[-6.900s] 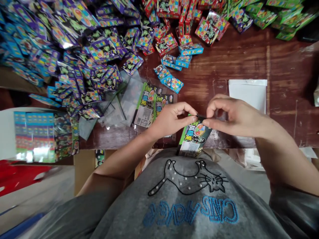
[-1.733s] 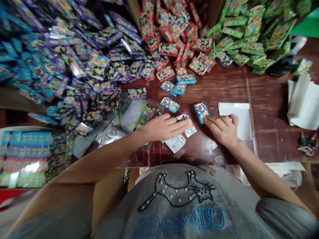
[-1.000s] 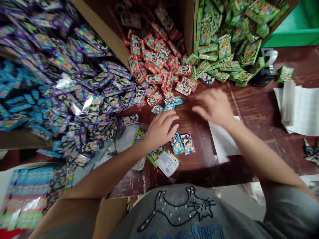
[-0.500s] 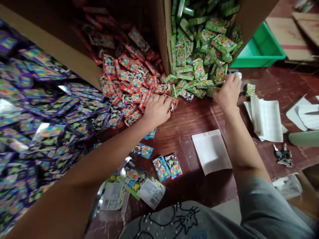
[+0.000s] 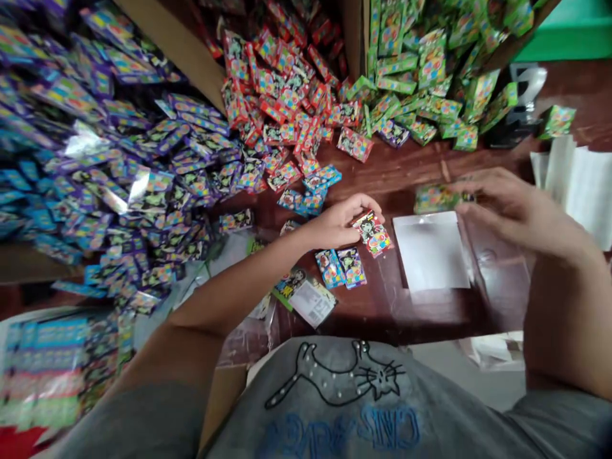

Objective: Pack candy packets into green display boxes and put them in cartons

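Observation:
My left hand (image 5: 345, 222) is closed on a small red candy box (image 5: 373, 233) with colourful round pictures, held above the table. To the right, my right hand (image 5: 514, 207) grips a green candy box (image 5: 437, 198), both smeared by motion, over the far edge of a square white paper (image 5: 433, 252). Below my left hand a blue box (image 5: 329, 268) and a purple box (image 5: 352, 266) lie side by side. Close by them is a printed plastic pouch (image 5: 310, 299) with a white label. A few more blue boxes (image 5: 315, 185) lie behind my left wrist.
Heaps of purple boxes (image 5: 176, 153), red boxes (image 5: 291, 89) and green boxes (image 5: 430, 105) spill from cardboard cartons. A tape dispenser (image 5: 521, 105) stands at the right, near stacked white papers (image 5: 588, 185). A green bin (image 5: 568, 35) is at the back right.
Both hands have drawn back from the heaps toward me. My left hand now has a red box from the red pile, and my right hand carries a green one. The view has shifted.

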Demonstrator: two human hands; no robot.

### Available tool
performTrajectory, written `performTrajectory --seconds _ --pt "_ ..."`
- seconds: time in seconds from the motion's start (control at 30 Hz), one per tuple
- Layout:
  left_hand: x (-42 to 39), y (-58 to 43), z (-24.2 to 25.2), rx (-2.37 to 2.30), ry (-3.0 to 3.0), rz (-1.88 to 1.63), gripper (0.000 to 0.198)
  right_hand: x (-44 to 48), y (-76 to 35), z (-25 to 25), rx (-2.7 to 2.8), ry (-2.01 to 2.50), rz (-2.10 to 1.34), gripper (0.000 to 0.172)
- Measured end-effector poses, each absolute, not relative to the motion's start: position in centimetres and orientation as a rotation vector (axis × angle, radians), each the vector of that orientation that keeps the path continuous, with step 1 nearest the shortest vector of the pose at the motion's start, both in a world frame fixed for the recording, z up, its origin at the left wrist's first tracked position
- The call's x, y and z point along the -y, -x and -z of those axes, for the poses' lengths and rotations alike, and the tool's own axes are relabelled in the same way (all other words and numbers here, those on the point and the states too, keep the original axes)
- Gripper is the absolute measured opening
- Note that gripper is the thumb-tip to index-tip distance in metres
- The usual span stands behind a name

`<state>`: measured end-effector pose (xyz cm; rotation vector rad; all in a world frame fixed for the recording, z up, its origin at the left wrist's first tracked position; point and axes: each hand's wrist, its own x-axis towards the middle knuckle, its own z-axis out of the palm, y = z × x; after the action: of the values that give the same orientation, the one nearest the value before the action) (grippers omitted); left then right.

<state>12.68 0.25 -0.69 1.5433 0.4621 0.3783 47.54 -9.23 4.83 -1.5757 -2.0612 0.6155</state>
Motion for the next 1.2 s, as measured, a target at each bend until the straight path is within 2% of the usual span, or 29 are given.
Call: performTrajectory --seconds 0.07,0.13,0.23,0.3,0.4,0.47,0.57,0.63,0.7,0.8,0.9,0.97,1.03,1.13,1.2 --pt "0.4 -12.8 1.4 -0.417 -1.521 -0.292 0.04 11.8 -46.4 -5.0 2.211 1.306 -0.959 0.042" --pt "0.6 -13.6 2.2 -0.392 -1.574 -0.189 0.042 13.3 -45.0 -4.3 2.285 1.217 -1.193 0.058" --pt "0.9 -14.9 2.8 -0.432 -1.87 -0.077 0.048 14.2 -43.2 -2.5 2.338 1.288 -1.319 0.08" --pt "1.6 -14.9 2.3 -0.5 -2.146 -0.103 0.055 14.6 -42.4 -1.5 2.323 1.405 -1.213 0.086" --pt "3.6 -12.7 0.4 -0.557 -2.429 -0.178 0.064 15.9 -41.5 -0.7 2.327 1.524 -0.858 0.094" --pt "5.6 -9.9 -1.1 -0.542 -2.536 -0.128 0.066 17.0 -41.0 -0.1 2.41 1.512 -0.699 0.104" --pt "8.6 -5.0 -2.7 -0.503 -2.666 0.053 0.094 18.1 -39.8 1.1 2.527 1.467 -0.587 0.116" --pt "10.0 -2.1 -3.1 -0.491 -2.72 0.193 0.111 18.0 -39.0 2.0 2.562 1.463 -0.547 0.115" --pt "10.9 0.0 -2.9 -0.529 -2.751 0.307 0.114 17.4 -38.4 2.6 2.579 1.493 -0.562 0.108" --pt "11.9 1.6 -2.2 -0.628 -2.773 0.405 0.098 16.3 -37.7 2.7 2.571 1.605 -0.605 0.106" --pt "13.1 1.8 -1.8 -0.718 -2.762 0.379 0.079 15.7 -36.1 2.5 2.514 1.658 -0.553 0.124" --pt "14.1 1.8 -1.7 -0.77 -2.74 0.301 0.076 15.5 -34.3 2.6 2.464 1.637 -0.506 0.133" --pt "15.3 2.1 -1.7 -0.839 -2.709 0.253 0.08 15.5 -32.6 2.9 2.455 1.602 -0.495 0.124" --pt "17.1 3.2 -1.7 -1.019 -2.634 0.266 0.088 15.4 -31.7 3.0 2.527 1.533 -0.543 0.096" --pt "18.0 4.2 -1.6 -1.176 -2.57 0.263 0.091 15.2 -32.1 3.0 2.573 1.515 -0.569 0.092"
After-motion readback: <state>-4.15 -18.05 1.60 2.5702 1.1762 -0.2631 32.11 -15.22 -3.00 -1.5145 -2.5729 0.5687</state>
